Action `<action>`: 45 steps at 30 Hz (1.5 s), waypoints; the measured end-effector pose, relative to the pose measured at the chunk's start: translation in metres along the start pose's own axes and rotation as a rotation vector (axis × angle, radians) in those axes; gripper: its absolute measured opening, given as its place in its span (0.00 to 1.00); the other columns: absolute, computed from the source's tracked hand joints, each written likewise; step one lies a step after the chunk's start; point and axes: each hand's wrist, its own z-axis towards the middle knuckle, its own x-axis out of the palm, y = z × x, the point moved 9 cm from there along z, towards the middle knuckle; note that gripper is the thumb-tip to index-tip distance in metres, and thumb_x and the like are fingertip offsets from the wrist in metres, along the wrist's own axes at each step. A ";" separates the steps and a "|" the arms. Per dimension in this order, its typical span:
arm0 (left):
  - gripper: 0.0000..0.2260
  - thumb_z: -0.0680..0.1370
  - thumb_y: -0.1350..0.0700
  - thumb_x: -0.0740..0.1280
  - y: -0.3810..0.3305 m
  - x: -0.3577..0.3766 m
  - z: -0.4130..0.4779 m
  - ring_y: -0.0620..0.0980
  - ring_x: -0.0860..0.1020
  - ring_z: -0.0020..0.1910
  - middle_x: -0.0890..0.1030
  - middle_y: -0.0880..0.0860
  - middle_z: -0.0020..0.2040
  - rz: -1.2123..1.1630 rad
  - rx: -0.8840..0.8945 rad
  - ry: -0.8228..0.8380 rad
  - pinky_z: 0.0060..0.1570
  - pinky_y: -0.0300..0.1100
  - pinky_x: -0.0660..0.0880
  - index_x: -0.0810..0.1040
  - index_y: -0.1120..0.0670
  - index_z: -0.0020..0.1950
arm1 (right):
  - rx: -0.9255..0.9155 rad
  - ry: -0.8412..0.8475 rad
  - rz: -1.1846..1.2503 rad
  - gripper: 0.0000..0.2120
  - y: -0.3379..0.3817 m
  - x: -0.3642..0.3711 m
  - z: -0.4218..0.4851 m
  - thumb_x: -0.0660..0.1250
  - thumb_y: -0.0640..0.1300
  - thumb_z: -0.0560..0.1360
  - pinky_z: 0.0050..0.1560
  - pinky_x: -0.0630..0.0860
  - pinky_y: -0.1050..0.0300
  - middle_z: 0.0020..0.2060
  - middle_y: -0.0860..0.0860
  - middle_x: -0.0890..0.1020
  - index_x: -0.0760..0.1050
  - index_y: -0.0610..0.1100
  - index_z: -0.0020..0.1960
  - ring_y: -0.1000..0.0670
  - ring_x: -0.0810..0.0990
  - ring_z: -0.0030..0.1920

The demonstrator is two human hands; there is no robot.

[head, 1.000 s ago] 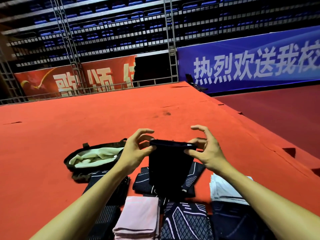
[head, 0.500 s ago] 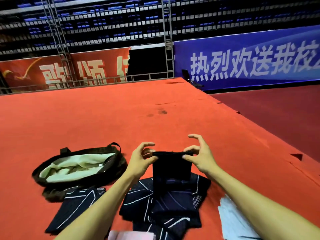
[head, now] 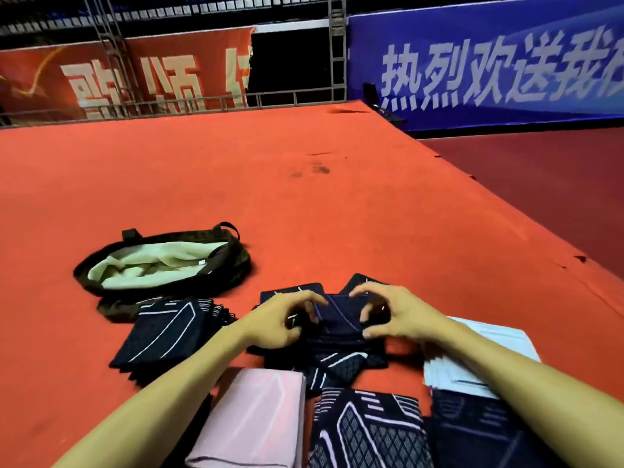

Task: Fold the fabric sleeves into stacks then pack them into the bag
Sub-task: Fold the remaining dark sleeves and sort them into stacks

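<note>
Head view: the dark sleeve [head: 337, 314], held up by its top edge half a second earlier, had been lowered onto the loose dark pile [head: 341, 358] at the middle of the red carpet [head: 304, 214]. It was pinched at its left edge by the left hand [head: 280, 320] and at its right edge by the right hand [head: 396, 315], fingers curled. The fold was judged nearly laid down, one more piece for that stack. The bag [head: 236, 265] lay open to the left, apart from the pile, with pale cloth seen inside; packing was judged not yet begun.
</note>
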 end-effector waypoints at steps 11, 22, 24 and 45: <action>0.22 0.75 0.61 0.70 0.066 0.013 0.044 0.48 0.77 0.50 0.78 0.54 0.52 -0.046 -0.356 -0.132 0.55 0.38 0.70 0.68 0.54 0.67 | 0.263 -0.215 0.072 0.32 -0.050 0.001 0.041 0.75 0.44 0.69 0.58 0.70 0.57 0.47 0.52 0.83 0.62 0.56 0.66 0.51 0.80 0.52; 0.26 0.68 0.70 0.70 0.013 -0.001 0.032 0.42 0.73 0.45 0.73 0.49 0.46 -0.148 -0.163 -0.233 0.51 0.28 0.68 0.72 0.52 0.63 | 0.069 -0.284 0.148 0.33 -0.030 -0.014 0.031 0.72 0.32 0.66 0.51 0.77 0.49 0.41 0.52 0.75 0.67 0.64 0.58 0.48 0.78 0.42; 0.25 0.71 0.69 0.69 0.012 0.002 0.025 0.44 0.75 0.50 0.75 0.49 0.50 -0.147 -0.194 -0.219 0.55 0.29 0.68 0.70 0.49 0.64 | 0.013 -0.353 0.179 0.31 -0.017 -0.023 0.020 0.71 0.28 0.66 0.51 0.76 0.56 0.43 0.50 0.76 0.70 0.60 0.57 0.51 0.78 0.44; 0.11 0.73 0.69 0.68 -0.164 0.095 -0.003 0.47 0.72 0.32 0.76 0.52 0.48 -0.376 -0.214 -0.191 0.28 0.32 0.69 0.76 0.54 0.49 | 0.138 -0.576 0.133 0.20 0.019 -0.080 -0.222 0.74 0.28 0.66 0.46 0.75 0.50 0.45 0.52 0.80 0.75 0.49 0.47 0.61 0.77 0.46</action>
